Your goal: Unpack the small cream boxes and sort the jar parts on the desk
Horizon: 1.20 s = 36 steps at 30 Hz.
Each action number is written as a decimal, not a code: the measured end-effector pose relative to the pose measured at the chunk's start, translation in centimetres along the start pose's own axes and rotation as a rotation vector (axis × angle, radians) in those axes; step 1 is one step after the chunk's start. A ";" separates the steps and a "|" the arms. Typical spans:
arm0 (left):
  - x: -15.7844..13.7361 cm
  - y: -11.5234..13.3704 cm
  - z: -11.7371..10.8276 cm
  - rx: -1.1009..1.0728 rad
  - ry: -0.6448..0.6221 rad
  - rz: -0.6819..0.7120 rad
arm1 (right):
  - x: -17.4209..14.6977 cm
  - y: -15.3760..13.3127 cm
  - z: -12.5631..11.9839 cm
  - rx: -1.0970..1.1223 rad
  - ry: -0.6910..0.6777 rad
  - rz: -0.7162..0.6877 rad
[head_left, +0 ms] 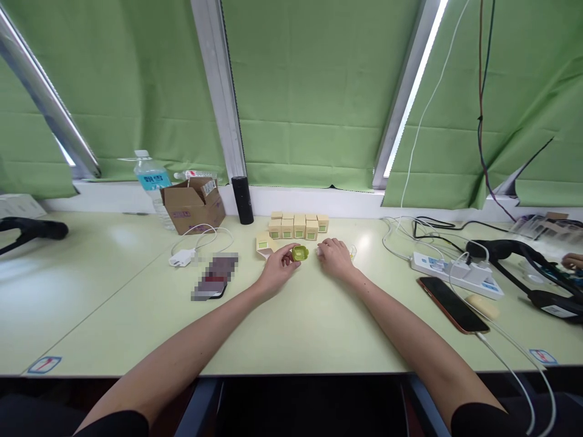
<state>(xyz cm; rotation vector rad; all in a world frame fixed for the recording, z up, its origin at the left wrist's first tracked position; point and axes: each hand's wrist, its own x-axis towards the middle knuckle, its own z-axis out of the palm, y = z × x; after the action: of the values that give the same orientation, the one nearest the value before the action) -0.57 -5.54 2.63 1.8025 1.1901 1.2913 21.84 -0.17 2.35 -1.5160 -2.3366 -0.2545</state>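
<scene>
My left hand (pixel 277 267) pinches a small olive-green cup with a scalloped rim (pixel 299 253), tilted so its hollow inside faces me. Just behind that hand sits a small cream box (pixel 264 244) with a green label and a flap folded out. To the right of the cup, my right hand (pixel 334 257) is low over the table with its fingers curled down. A pale bit shows at its fingertips, too small to name. A clear, shiny piece with some yellow (pixel 352 252) lies beside this hand, partly hidden by it. Several cream boxes (pixel 299 227) with green labels stand in rows behind.
On the left are a phone (pixel 217 291), a white charger (pixel 182 257), a cardboard box (pixel 194 206), a water bottle (pixel 152 179) and a black cylinder (pixel 242 200). On the right lie a power strip (pixel 455 274), another phone (pixel 453 304), cables and a black headset (pixel 496 249). Another person's hand (pixel 572 261) shows at the right edge.
</scene>
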 end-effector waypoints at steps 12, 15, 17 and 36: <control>-0.6 0.4 0.2 -0.020 -0.026 0.025 | -0.8 -0.4 -2.1 0.070 0.115 0.038; -0.6 0.3 0.5 -0.141 -0.054 0.040 | -2.2 -1.1 -3.8 0.208 0.272 -0.034; -0.8 0.3 0.7 -0.222 -0.073 0.036 | -3.4 -2.1 -4.7 0.350 0.423 -0.165; -0.9 1.7 0.2 -0.447 -0.245 0.005 | -5.6 -4.4 -3.1 0.720 0.471 -0.322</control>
<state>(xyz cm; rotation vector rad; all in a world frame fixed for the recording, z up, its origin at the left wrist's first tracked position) 0.06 -7.09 3.66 1.5749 0.6976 1.1849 20.54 -7.79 3.24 -0.6511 -1.9559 0.1386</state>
